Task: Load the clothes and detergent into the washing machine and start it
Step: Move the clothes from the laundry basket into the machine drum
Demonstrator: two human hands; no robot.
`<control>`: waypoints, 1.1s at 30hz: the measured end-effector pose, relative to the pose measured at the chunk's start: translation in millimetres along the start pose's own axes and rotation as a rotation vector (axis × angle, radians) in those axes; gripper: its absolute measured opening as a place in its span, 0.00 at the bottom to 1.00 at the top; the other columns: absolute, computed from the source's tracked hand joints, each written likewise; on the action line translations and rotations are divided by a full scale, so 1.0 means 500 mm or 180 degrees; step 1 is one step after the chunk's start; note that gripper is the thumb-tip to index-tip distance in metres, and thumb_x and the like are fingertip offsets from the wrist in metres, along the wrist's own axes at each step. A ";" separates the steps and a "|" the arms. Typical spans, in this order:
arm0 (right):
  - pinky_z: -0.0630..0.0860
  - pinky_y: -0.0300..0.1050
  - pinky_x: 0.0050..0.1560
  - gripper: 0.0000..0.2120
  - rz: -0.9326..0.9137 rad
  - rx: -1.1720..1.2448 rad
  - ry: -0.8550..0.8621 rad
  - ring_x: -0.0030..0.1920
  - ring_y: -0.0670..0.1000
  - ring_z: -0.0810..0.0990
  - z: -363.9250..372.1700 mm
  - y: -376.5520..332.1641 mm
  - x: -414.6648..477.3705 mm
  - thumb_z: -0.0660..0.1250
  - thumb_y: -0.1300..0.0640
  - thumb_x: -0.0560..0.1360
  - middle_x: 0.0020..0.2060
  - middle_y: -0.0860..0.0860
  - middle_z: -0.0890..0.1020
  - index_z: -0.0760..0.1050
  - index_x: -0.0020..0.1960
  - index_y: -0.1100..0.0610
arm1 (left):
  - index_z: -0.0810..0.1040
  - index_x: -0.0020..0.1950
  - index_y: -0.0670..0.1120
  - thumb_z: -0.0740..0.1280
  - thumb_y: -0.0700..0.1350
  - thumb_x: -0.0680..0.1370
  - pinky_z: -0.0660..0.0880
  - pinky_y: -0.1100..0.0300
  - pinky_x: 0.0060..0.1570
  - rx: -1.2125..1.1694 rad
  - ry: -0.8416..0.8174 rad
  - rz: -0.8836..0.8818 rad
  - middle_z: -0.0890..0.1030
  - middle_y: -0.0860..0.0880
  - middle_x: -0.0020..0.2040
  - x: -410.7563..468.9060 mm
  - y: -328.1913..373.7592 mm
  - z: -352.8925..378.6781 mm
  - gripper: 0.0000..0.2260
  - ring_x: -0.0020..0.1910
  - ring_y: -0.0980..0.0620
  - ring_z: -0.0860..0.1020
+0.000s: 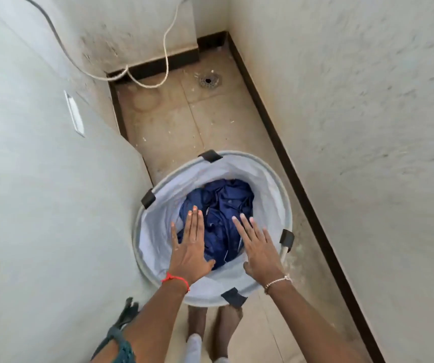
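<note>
- a round white laundry basket is seen standing on the tiled floor.
- dark blue clothes are heaped inside the basket.
- the left hand is held flat over the clothes, fingers straight, nothing gripped.
- the right hand is held likewise, fingers spread, empty.
- contact with the clothes cannot be told.
- a floor drain lies beyond the basket.

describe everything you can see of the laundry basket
The laundry basket is round and open-topped, with a pale grey rim, a light fabric liner and four dark tabs spaced round the rim. It stands upright on the tiled floor. Crumpled dark blue clothes lie inside. The left hand and right hand are spread flat-fingered over its opening; whether they touch it is unclear.
</note>
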State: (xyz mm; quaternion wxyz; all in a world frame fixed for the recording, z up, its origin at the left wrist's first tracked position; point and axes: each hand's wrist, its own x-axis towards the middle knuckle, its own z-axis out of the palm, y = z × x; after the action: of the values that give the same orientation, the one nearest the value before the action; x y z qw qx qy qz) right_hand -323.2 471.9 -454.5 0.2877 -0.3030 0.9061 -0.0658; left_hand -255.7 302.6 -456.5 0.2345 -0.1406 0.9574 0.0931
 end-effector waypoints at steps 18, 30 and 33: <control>0.33 0.61 0.69 0.38 -0.1379 -0.1995 -0.0076 0.76 0.53 0.42 0.348 0.111 0.382 0.53 0.63 0.78 0.76 0.51 0.38 0.27 0.71 0.44 | 0.31 0.74 0.45 0.72 0.70 0.57 0.31 0.29 0.61 0.0256 -0.0695 -0.0696 0.35 0.43 0.77 0.221 -0.070 0.473 0.65 0.75 0.40 0.36; 0.51 0.81 0.62 0.46 -0.1168 -0.2136 -0.0432 0.75 0.62 0.47 0.388 0.115 0.436 0.61 0.65 0.77 0.75 0.49 0.33 0.30 0.70 0.34 | 0.28 0.73 0.53 0.73 0.59 0.68 0.52 0.23 0.62 -0.0569 -0.0971 -0.0751 0.28 0.46 0.75 0.269 -0.066 0.520 0.56 0.74 0.33 0.36; 0.51 0.80 0.62 0.43 -0.1141 -0.2047 -0.0548 0.71 0.65 0.57 0.403 0.123 0.444 0.58 0.66 0.78 0.75 0.50 0.33 0.31 0.70 0.33 | 0.28 0.73 0.50 0.71 0.53 0.73 0.54 0.26 0.64 -0.0609 -0.1053 -0.0669 0.28 0.44 0.74 0.275 -0.064 0.534 0.52 0.74 0.32 0.37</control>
State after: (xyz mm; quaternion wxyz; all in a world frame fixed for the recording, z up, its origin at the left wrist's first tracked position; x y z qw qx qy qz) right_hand -386.1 402.3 -745.7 0.2369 -0.5360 0.7856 0.1984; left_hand -249.8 306.6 -758.7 0.3824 -0.2440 0.8727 0.1805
